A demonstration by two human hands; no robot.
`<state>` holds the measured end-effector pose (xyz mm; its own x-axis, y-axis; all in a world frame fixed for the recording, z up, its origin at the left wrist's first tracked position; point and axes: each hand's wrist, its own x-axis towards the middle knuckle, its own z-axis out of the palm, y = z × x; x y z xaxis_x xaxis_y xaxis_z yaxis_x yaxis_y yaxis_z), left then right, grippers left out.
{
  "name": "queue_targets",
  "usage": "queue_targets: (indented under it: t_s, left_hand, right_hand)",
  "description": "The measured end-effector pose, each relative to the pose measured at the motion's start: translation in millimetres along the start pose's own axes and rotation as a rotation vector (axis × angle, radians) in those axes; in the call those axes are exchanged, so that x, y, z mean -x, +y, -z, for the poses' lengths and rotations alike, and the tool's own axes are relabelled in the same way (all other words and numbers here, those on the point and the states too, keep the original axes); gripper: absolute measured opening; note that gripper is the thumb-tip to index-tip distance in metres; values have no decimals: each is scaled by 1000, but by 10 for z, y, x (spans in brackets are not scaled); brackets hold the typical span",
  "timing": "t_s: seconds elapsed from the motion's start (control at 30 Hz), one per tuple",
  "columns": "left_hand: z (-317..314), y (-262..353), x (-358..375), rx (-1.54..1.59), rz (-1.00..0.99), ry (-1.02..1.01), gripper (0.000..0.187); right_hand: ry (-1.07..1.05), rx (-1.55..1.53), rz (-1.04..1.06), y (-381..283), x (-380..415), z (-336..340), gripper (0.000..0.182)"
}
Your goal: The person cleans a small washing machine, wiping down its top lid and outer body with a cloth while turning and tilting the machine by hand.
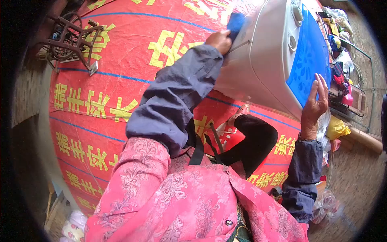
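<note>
My left hand (pixel 219 41) is closed on a dark blue cloth (pixel 236 25) and presses it against the side of a white appliance (pixel 262 56), which looks like a small washing machine. The appliance has a bright blue top panel (pixel 309 56) with two white knobs beside it. A thin cord runs over its white side. On the near edge of the blue panel rests my right hand (pixel 316 103), its fingers stretched out and nothing held in it.
Red sheeting (pixel 117 84) with yellow characters and blue lines spreads underneath. A rusty metal frame (pixel 74 40) stands upper left. Clothes and a rack (pixel 350 92) lie at right, near a yellow bag (pixel 338 128) and a pole (pixel 363 139). A black-trousered leg (pixel 258 137) is bent below the appliance.
</note>
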<state>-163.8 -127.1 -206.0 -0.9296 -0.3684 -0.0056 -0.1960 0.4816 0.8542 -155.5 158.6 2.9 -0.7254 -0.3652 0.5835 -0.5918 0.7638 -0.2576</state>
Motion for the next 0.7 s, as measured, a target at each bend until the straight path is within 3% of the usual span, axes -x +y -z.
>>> queue_targets:
  t_s: [0.1,0.27,0.57,0.7]
  left_hand:
    - [-357,-519,364,-90,188,-112,28]
    - [-425,-549,957,-52,262,-6,25]
    - [347,933,1517,212,-19,212,19]
    - [308,1097,1593,369,-78,274,18]
  right_hand:
    - [3,6,5,26,0,-8,23]
    - [18,-22,-11,32,7,-14,22]
    - [102,-8,28,117,24,-40,20]
    - [130,28,58,159,20,-50,18]
